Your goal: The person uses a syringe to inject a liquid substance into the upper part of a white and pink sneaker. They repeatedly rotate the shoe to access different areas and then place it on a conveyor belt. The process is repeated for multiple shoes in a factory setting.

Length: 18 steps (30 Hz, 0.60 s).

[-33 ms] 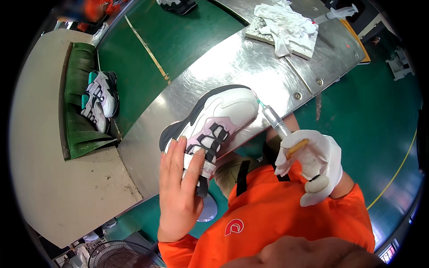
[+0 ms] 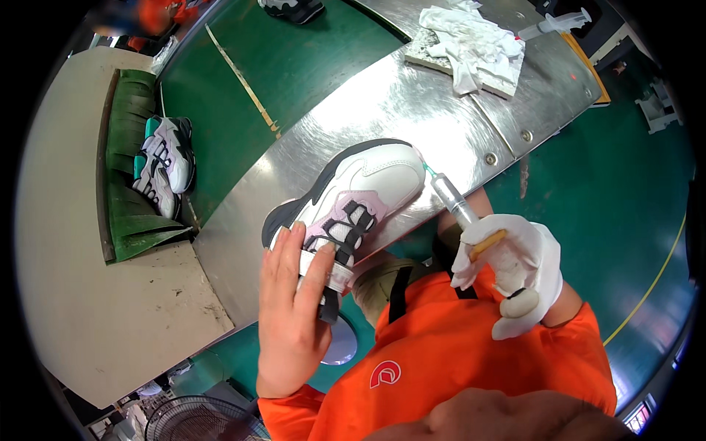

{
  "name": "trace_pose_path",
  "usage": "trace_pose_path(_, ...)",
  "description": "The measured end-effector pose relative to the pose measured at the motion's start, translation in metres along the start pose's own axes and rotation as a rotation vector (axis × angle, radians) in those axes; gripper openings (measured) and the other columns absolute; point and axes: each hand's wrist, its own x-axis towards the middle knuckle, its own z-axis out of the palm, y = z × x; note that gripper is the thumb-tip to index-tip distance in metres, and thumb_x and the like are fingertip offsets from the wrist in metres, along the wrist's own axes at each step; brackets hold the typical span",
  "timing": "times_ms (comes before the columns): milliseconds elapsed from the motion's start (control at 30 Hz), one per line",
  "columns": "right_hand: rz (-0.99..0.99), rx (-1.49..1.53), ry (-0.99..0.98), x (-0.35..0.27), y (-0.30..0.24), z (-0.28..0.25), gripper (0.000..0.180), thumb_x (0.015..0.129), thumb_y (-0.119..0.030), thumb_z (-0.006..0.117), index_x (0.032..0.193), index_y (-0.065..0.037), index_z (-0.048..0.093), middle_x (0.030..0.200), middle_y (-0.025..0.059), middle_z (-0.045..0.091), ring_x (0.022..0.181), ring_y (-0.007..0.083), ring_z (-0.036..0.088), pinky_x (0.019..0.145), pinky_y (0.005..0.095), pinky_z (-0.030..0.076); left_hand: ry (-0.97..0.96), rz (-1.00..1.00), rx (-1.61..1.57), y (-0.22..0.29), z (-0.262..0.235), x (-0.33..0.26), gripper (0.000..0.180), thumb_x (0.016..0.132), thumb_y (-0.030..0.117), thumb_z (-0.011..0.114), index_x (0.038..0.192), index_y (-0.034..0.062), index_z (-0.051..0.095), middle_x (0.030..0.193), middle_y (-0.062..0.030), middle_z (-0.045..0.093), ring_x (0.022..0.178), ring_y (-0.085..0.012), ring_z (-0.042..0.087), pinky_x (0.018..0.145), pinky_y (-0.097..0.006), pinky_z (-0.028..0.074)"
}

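A white, pink and black sneaker [image 2: 379, 180] lies tilted on the metal bench, its toe pointing to the upper right. My bare left hand [image 2: 290, 323] is laid over the strap and collar end, fingers extended along the upper and holding it; the thumb is hidden. In a white glove, my right hand [image 2: 515, 275] is closed around a clear syringe [image 2: 454, 200]. The syringe's green tip meets the edge where the toe joins the sole. A tan piece [image 2: 487, 245] shows between the gloved fingers; I cannot tell what it is.
Crumpled white cloth [image 2: 474, 44] sits on a pale block, with another syringe [image 2: 555, 23] beside it. At left, a pair of sneakers [image 2: 165, 162] rests against a green flap [image 2: 125, 169] on the green belt [image 2: 243, 81]. Another shoe [image 2: 293, 9] is farther up. A fan [image 2: 206, 420] stands below.
My left hand has shifted very slightly to the left on the sneaker. The syringe tip stays at the toe edge.
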Motion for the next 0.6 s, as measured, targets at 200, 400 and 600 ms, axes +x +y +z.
trace_pose_path(200,-0.033,-0.051,-0.057,0.015,0.018,-0.014,0.087,0.053,-0.011,0.09,0.13,0.002,0.051,0.103,0.0094,0.064,0.089,0.0156,0.064,0.082,0.0288,0.054,-0.082,-0.059,-0.204,-0.019,-0.021,0.033,0.06,0.066,-0.007,0.075,0.123,0.0028,0.06,0.135,-0.0251,0.055,0.122,-0.0418,0.056,0.099,-0.042,0.046)
trace_pose_path(400,-0.104,-0.001,-0.076,0.034,0.055,-0.031,0.088,0.055,-0.013,0.092,0.131,0.002,0.05,0.103,0.0094,0.064,0.09,0.0164,0.065,0.082,0.0289,0.054,-0.244,-0.076,-0.474,-0.062,-0.03,0.075,0.056,0.074,0.001,0.08,0.125,0.0007,0.058,0.122,-0.0161,0.065,0.113,-0.0331,0.063,0.097,-0.038,0.049)
trace_pose_path(600,-0.191,-0.127,-0.083,0.035,0.087,-0.043,0.084,0.057,-0.019,0.093,0.127,0.002,0.052,0.103,0.0104,0.067,0.09,0.0175,0.067,0.084,0.029,0.055,-0.547,-0.152,-0.491,-0.076,-0.043,0.116,0.066,0.071,0.007,0.084,0.13,0.0011,0.055,0.125,-0.0136,0.064,0.116,-0.0251,0.062,0.1,-0.034,0.045)
